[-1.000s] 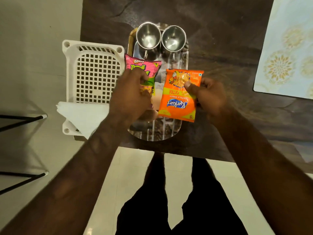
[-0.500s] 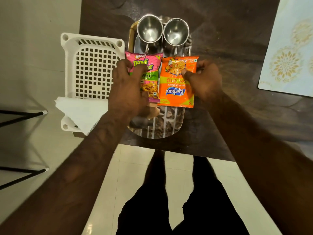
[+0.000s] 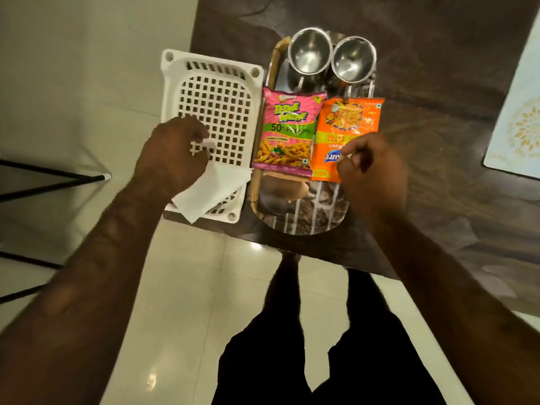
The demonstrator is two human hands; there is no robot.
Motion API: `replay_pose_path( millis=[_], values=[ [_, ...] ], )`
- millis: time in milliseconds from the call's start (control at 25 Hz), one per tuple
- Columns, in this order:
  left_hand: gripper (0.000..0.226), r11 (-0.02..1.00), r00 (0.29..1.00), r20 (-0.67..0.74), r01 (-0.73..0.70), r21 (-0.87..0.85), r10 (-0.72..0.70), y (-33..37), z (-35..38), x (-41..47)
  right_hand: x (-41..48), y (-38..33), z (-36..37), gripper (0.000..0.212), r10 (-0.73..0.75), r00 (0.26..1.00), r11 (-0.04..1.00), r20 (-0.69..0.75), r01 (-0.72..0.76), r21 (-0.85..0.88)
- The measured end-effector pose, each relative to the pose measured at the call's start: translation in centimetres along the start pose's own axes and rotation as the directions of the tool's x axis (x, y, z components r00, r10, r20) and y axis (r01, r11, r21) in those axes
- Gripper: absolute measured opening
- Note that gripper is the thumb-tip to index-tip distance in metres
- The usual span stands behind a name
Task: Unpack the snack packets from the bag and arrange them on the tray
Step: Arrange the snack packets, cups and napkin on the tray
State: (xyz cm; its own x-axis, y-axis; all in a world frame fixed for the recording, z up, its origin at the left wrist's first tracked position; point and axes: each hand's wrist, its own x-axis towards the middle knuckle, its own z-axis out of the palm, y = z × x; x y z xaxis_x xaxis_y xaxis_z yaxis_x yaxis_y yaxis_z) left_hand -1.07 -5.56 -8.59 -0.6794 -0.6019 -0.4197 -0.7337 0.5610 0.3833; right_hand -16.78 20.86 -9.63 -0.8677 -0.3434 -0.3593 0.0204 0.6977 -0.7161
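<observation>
My right hand [image 3: 369,168], loosely curled and holding nothing, could nudge the orange packet [image 3: 347,133] off the tray [image 3: 304,220] while my left hand [image 3: 172,153] pinches the white bag [image 3: 213,188]

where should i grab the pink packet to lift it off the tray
Pinch the pink packet by its flat bottom seal, coming from the near edge. It lies flat on the tray with the orange packet tight against its right and the steel cups beyond its top, so only that end looks open.

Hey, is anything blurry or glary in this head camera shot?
Head view: the left hand and right hand are motion-smeared; the pink packet reads sharp; ceiling light glares off the floor tiles; the mirror-like tray reflects; wide-angle bending shows at the edges.
</observation>
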Motion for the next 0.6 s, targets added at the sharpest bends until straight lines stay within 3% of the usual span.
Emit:
replay_pose_path(
  millis=[160, 280, 440, 600],
  values=[
    [0.052, 0.941, 0.958, 0.28, -0.155, 0.301, 0.068, -3.1, 0.1, -0.9, -3.3, -0.3, 2.6, 0.025, -0.058, 0.958, 0.997, 0.281, 0.073, -0.041],
    [0.061, 0.908, 0.944, 0.324, -0.193, 0.372, 0.068, -3.6, 0.8, -0.6, -4.0, -0.4, 3.8, 0.023, -0.101, 0.914, 0.992, 0.393, 0.124, -0.033],
    [0.05, 0.896, 0.926, 0.376, -0.202, 0.394, 0.043, -3.3, 0.3, 0.2, -4.1, -1.2, 4.6, 0.023, -0.103, 0.879, 0.993, 0.466, 0.118, -0.002],
    [0.025, 0.966, 0.829, 0.56, -0.144, 0.214, -0.001, -2.5, -2.4, 1.1, -3.7, -1.7, 4.7, 0.02, -0.098, 0.864, 0.995, 0.494, 0.074, 0.067]
  ],
)
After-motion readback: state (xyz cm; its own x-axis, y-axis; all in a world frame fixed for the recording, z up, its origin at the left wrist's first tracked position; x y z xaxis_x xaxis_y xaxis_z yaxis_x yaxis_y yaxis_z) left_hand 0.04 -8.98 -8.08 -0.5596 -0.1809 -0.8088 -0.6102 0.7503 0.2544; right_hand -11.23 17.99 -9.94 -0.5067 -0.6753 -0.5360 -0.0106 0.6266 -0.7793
